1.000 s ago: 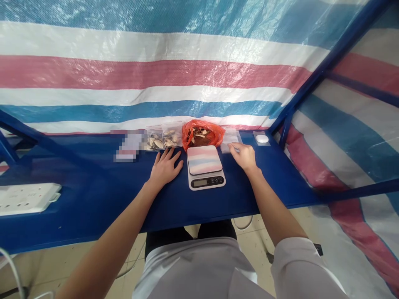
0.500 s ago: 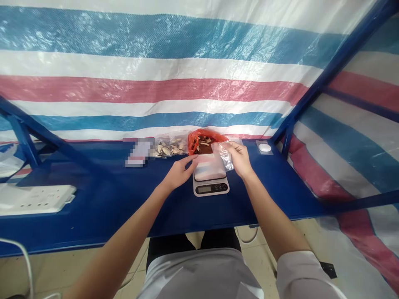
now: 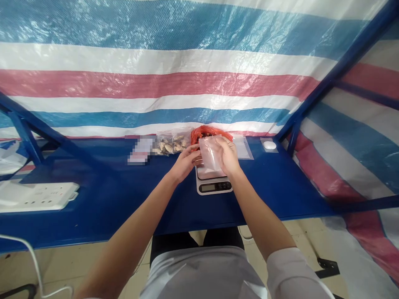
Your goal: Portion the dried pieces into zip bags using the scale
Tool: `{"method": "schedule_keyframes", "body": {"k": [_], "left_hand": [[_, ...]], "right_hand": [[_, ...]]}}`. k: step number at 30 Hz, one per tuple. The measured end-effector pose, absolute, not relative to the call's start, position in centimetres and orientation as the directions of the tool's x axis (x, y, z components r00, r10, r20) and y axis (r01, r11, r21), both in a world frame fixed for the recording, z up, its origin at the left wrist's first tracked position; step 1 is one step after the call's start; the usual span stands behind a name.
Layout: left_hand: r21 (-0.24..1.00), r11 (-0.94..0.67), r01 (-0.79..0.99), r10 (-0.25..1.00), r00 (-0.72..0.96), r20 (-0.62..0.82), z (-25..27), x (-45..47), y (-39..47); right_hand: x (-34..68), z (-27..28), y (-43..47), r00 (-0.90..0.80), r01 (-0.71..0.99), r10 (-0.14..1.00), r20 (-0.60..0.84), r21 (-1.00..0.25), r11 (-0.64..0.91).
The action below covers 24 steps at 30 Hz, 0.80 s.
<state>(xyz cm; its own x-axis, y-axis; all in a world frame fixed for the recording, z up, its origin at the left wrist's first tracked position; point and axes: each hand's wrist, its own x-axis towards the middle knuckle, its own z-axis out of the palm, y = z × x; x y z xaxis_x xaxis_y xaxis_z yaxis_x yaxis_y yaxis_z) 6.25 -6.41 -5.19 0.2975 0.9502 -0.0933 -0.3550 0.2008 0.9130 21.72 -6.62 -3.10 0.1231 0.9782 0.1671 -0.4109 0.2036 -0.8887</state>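
Observation:
A clear zip-lock bag [image 3: 212, 157], flat and with nothing visible in it, is held upright above a kitchen scale [image 3: 215, 187]. My right hand [image 3: 230, 157] grips its right side, thumb in front. At the bag's left edge is my left hand [image 3: 184, 164], fingers stretched toward it and slightly apart; whether they touch the plastic I cannot tell. The bag and hands cover most of the scale's pan, leaving its display and buttons in sight. Just behind, an open red plastic bag [image 3: 226, 135] holds brown dried pieces, now mostly hidden.
Clear bags of pale dried slices [image 3: 168, 147] lie left of the red bag, beside a blurred-out paper [image 3: 141, 149]. Flat clear bags [image 3: 245, 148] are to the right, then a white round object [image 3: 269, 145]. A power strip [image 3: 46, 197] sits at the table's left.
My right hand has brought the clear bag left, to in front of the red bag and over the scale. My left hand has come up beside the bag's edge. The view shifted slightly.

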Motion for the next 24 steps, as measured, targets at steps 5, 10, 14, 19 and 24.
{"method": "schedule_keyframes", "body": {"k": [5, 10, 14, 19, 24], "left_hand": [[0.936, 0.123, -0.329, 0.960, 0.278, -0.029, -5.1, 4.9, -5.5], [0.982, -0.034, -0.186, 0.989, 0.134, 0.059, -5.1, 2.9, -4.1], [0.975, -0.205, 0.080, 0.977, 0.078, 0.199, -4.3, 1.1, -2.8], [0.839, -0.349, 0.416, 0.936, 0.200, 0.290, -1.8, -0.6, -1.8], [0.736, -0.461, 0.496, 0.868, 0.424, 0.258, 1.2, -1.3, -0.8]], "right_hand": [[22.2, -3.9, -6.1, 0.201, -0.291, 0.967, 0.159, -0.932, 0.214], [23.5, -5.0, -6.0, 0.120, -0.333, 0.991, 0.065, -0.937, 0.102], [24.1, -5.1, -6.0, -0.001, -0.330, 0.999, 0.034, -0.943, 0.031], [23.2, -3.9, -5.7, -0.070, -0.208, 0.998, -0.002, -0.978, -0.017], [21.4, -2.9, -4.7, -0.141, -0.157, 0.989, 0.034, -0.988, 0.012]]}}
